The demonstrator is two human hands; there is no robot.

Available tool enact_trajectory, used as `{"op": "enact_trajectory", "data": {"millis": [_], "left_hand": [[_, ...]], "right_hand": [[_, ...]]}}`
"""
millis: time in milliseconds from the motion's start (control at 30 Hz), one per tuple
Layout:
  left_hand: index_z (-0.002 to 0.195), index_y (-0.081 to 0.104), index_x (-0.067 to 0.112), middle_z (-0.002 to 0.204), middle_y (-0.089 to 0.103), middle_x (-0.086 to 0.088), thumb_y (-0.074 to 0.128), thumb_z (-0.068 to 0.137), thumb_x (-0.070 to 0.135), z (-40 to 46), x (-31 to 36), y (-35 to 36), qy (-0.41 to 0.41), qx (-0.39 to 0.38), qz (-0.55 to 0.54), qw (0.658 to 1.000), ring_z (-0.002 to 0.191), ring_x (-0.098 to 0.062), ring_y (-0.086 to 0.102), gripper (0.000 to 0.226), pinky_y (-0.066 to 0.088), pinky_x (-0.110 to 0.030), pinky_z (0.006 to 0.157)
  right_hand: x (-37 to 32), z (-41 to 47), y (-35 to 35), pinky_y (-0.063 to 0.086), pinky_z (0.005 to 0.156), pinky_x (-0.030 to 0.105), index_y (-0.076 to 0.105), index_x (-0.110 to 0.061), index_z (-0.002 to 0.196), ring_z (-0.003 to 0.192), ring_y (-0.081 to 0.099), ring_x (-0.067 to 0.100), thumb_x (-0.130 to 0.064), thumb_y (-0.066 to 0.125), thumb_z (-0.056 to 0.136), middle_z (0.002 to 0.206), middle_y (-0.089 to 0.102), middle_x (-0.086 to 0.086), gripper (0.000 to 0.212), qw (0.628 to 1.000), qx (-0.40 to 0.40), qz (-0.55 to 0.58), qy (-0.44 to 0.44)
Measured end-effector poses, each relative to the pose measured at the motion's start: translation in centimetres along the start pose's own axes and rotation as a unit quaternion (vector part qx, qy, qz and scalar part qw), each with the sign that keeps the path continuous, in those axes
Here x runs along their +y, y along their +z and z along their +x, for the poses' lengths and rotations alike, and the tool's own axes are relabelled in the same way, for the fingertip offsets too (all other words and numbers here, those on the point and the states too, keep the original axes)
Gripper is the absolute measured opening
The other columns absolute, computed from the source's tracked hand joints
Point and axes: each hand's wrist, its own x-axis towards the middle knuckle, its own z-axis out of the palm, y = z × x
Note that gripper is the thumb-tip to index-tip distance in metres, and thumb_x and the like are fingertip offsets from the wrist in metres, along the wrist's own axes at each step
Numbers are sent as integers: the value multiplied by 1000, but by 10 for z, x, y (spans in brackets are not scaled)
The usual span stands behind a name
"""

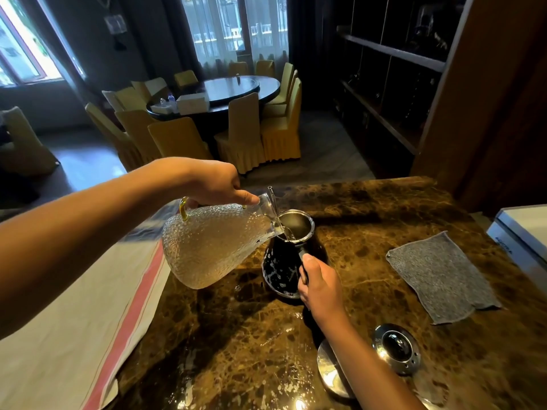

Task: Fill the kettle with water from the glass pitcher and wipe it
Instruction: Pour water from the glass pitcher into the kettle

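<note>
A textured glass pitcher (210, 245) is tipped on its side with its spout over the open mouth of a dark kettle (281, 261). Water runs from the spout into the kettle. My left hand (216, 184) grips the pitcher by its yellow handle, index finger stretched along the neck. My right hand (318, 284) holds the kettle's handle on the near side. The kettle stands upright on the brown marble counter (236, 335). A grey cloth (441, 276) lies flat on the counter to the right.
The kettle's lid (396, 349) lies on the counter at the near right, beside a shiny round base (330, 368). A white cloth with a red stripe (88, 306) covers the counter's left side. A white box (524, 235) sits at the right edge. Beyond are a dining table and chairs.
</note>
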Motion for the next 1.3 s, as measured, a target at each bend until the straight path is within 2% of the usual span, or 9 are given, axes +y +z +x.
{"op": "enact_trajectory", "data": {"millis": [67,233,600,867,1033,1300], "left_hand": [[116,72,6,91,75,-27,48,88,75,1,0,0,-4,-2,-2,1000,78,-37,76,79,50,-21,40],[113,73,7,91,75,-28,48,84,80,4,-2,0,3,-4,3,1000,76,-37,76,83,53,-23,43],[113,72,6,96,74,-27,48,83,81,5,-2,-3,0,-9,12,1000,79,-37,76,84,58,-28,46],[117,72,4,92,76,-21,44,84,81,6,3,-4,-6,-5,20,1000,80,-32,77,88,44,-16,35],[114,73,3,93,75,-25,41,66,87,6,4,-4,7,-15,13,1000,81,-36,77,101,46,-18,37],[116,70,0,93,73,-32,44,74,86,10,0,-10,9,-35,27,999,74,-40,76,99,53,-26,43]], "right_hand": [[0,0,0,23,46,29,41,-17,63,46,31,17,-61,46,88,51,35,0,51,1000,-2,0,0],[1,0,1,21,46,30,35,-6,65,46,28,16,-61,48,87,53,32,1,61,1000,-6,13,4],[-1,0,0,21,46,30,40,-21,62,47,28,16,-61,48,89,53,32,-1,48,1000,-4,11,3],[-1,0,0,19,47,33,39,-15,64,48,28,18,-61,49,88,56,32,4,53,1000,-9,20,5],[-3,0,0,20,46,31,41,-22,64,48,28,16,-61,49,89,58,32,3,47,1000,-10,16,7],[-3,-2,-1,22,44,26,41,-15,65,45,27,13,-61,49,87,51,32,-3,51,1000,-12,22,11]]}}
